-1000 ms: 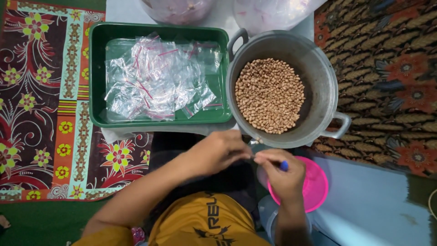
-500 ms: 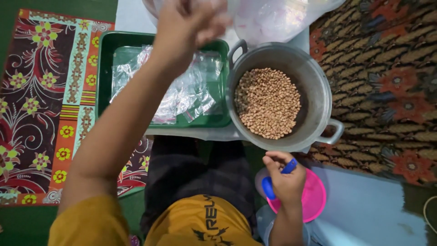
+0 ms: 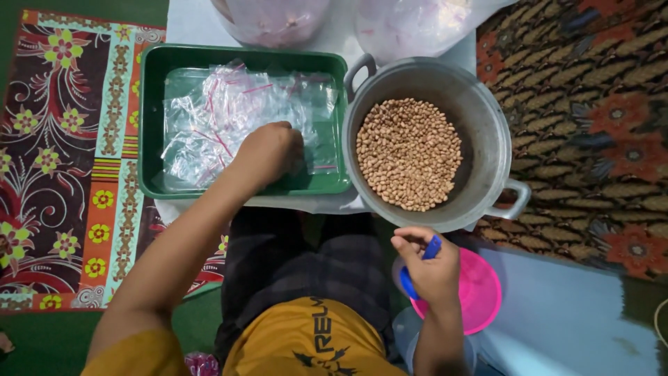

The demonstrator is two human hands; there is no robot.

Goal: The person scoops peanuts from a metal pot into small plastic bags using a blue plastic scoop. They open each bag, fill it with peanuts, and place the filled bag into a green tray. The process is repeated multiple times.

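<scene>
Left hand [image 3: 268, 154] is down in the green tray [image 3: 149, 125], fingers curled onto the pile of clear plastic bags [image 3: 223, 118]; looks like it's pinching one near the tray's right end, but the fingertips are hidden, so I can't tell if a bag is actually gripped. Right hand [image 3: 431, 268] is closed around a blue scoop [image 3: 417, 268], held low near the lap, just over the pink bowl [image 3: 480, 296] and just below the rim of the metal pot [image 3: 501, 139]. Pot is about half full of peanuts [image 3: 409, 153] and sits touching the tray's right edge, on a white sheet [image 3: 188, 28] over the patterned mats [image 3: 62, 153]. Two big clear sacks [image 3: 417, 24] sit behind the tray and pot. Risks as I see them: bags are thin and stacked loose, so a pinch could lift several at once or drag the pile over the tray edge. Pot handle [image 3: 515, 202] juts toward the right hand; an elbow or scoop bump there could tip peanuts out onto the mat. One-handed bag opening is likely to fumble while the scoop occupies the right hand.
</scene>
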